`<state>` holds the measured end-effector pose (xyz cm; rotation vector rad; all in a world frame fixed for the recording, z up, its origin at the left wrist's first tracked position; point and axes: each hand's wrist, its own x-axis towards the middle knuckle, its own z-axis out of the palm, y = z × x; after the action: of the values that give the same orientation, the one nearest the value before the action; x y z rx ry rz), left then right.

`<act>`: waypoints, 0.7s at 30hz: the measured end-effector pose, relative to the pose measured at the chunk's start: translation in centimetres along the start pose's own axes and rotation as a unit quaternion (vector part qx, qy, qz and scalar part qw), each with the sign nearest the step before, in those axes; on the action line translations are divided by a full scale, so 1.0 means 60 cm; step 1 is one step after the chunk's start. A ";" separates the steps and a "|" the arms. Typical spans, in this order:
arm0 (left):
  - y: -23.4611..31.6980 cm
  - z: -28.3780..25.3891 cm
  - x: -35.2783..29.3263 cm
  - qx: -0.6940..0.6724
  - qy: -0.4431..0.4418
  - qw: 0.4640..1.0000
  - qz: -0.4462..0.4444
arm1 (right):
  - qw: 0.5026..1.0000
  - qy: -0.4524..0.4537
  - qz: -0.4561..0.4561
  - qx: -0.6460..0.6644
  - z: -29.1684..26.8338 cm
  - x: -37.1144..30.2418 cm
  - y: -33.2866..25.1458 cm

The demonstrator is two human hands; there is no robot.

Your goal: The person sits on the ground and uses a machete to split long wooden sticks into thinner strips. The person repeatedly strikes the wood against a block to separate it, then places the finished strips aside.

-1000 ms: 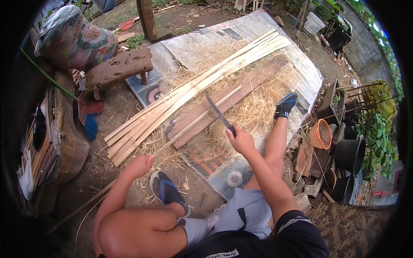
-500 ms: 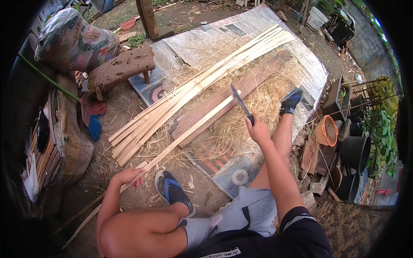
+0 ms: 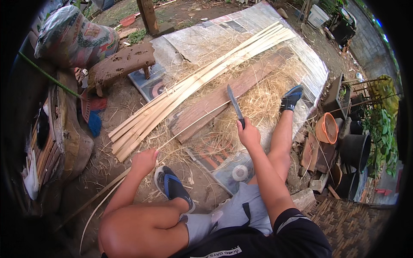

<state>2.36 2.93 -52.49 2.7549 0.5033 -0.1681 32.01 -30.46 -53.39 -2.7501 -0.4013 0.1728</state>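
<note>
My right hand (image 3: 249,135) grips the dark handle of a knife (image 3: 235,102), its blade pointing away from me. The blade crosses over the far end of a thin pale bamboo strip (image 3: 195,122), which rests on a brown wooden plank (image 3: 202,115). Closed around the nearer part of this strip is my left hand (image 3: 145,162), by my left knee. The strip's tail curves down past my left forearm. Beyond the plank lies a fanned bundle of flat bamboo strips (image 3: 189,92).
Curly shavings (image 3: 258,105) cover much of the printed sheet (image 3: 307,64) around the plank. My sandalled feet are on either side of its near end. At left stand a low wooden bench (image 3: 122,64) and a stuffed sack (image 3: 77,41). Pots, including an orange one (image 3: 327,129), line the right.
My left hand has moved forward and right with the strip, which now shows its narrow edge. The knife and my right hand have shifted slightly left and nearer to me.
</note>
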 end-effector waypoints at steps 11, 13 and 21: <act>0.024 0.011 -0.007 -0.089 -0.057 0.994 -0.006 | 0.937 -0.198 -0.283 -0.052 0.014 -0.111 -0.128; 0.025 0.005 -0.018 -0.102 -0.065 0.993 -0.011 | 0.925 -0.162 -0.340 -0.055 0.011 -0.090 -0.101; -0.012 -0.006 -0.045 -0.131 -0.067 0.988 -0.039 | 0.982 -0.040 -0.170 -0.070 -0.006 0.012 -0.010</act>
<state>-0.38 2.81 -51.87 2.4510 0.5532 -0.2831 32.60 -29.82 -52.91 -2.7630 -0.9275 0.1736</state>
